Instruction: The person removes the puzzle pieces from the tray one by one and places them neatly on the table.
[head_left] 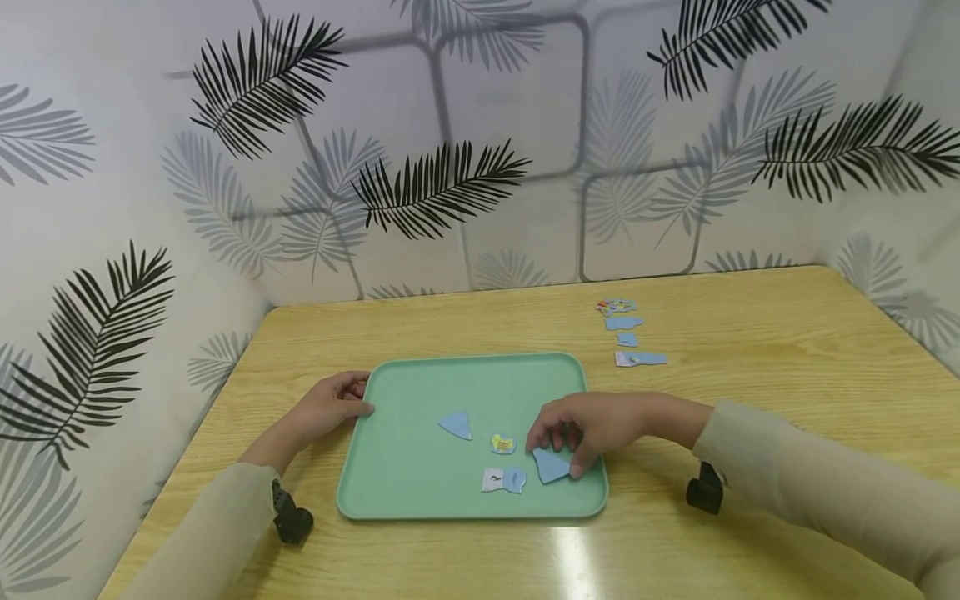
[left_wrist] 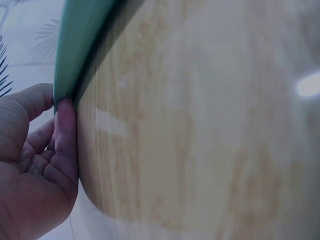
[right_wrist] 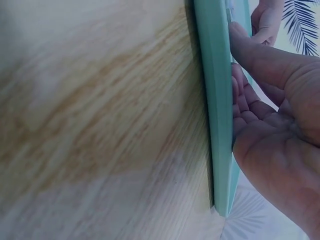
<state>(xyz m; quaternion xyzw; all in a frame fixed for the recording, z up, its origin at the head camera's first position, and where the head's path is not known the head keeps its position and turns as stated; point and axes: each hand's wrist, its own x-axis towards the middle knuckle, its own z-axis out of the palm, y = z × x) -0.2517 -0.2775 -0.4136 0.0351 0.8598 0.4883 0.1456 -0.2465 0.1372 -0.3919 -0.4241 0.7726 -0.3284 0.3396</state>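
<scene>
My left hand [head_left: 330, 408] pinches the left rim of a green tray [head_left: 405, 492]; the left wrist view shows the thumb and a finger on either side of that rim. Inside the tray on the right, my right hand [head_left: 581, 421] holds a blue puzzle piece [head_left: 551, 467] between thumb and fingers, low over the tray floor. Left of it lie a small yellow-and-blue piece [head_left: 503, 444] and a white-and-blue piece [head_left: 504, 480]. Farther left is a plain blue, roughly triangular piece [head_left: 457, 425]. In the right wrist view the tray's side wall hides most of the held piece.
Behind the tray, to the right, several pieces lie in a column on the wooden table [head_left: 750, 333]: a multicoloured one [head_left: 617, 307], blue ones [head_left: 624, 322] and a long white-and-blue one [head_left: 640, 358]. A leaf-patterned wall [head_left: 510, 108] stands behind the table.
</scene>
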